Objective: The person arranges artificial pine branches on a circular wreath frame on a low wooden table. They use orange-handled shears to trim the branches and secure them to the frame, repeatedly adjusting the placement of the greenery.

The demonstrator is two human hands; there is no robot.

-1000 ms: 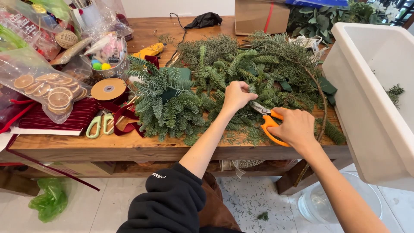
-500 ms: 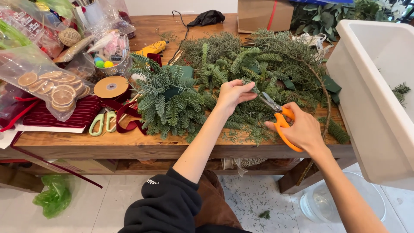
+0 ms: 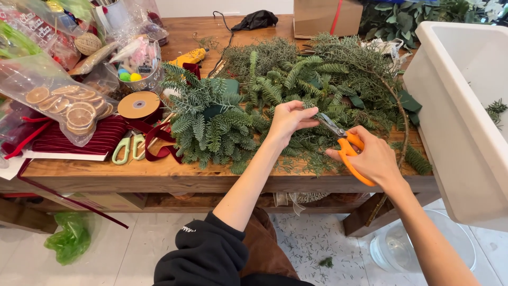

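My right hand (image 3: 373, 159) grips orange-handled scissors (image 3: 345, 144), their blades pointing up-left toward my left hand. My left hand (image 3: 288, 119) pinches a sprig in the pile of evergreen branches (image 3: 296, 90) spread over the wooden table (image 3: 159, 172). The scissor tips sit right beside my left fingers. A dense bundle of fir sprigs (image 3: 209, 124) lies just left of my left forearm.
A white tub (image 3: 465, 132) stands at the right. Green-handled scissors (image 3: 127, 148), a gold ribbon spool (image 3: 138, 104), dark red ribbon (image 3: 79, 135) and a bag of dried orange slices (image 3: 69, 106) lie at the left. A cardboard box (image 3: 328, 16) sits at the back.
My right hand has lifted the scissors up from the table edge and brought the blades toward my left hand. My left hand stays on the greenery.
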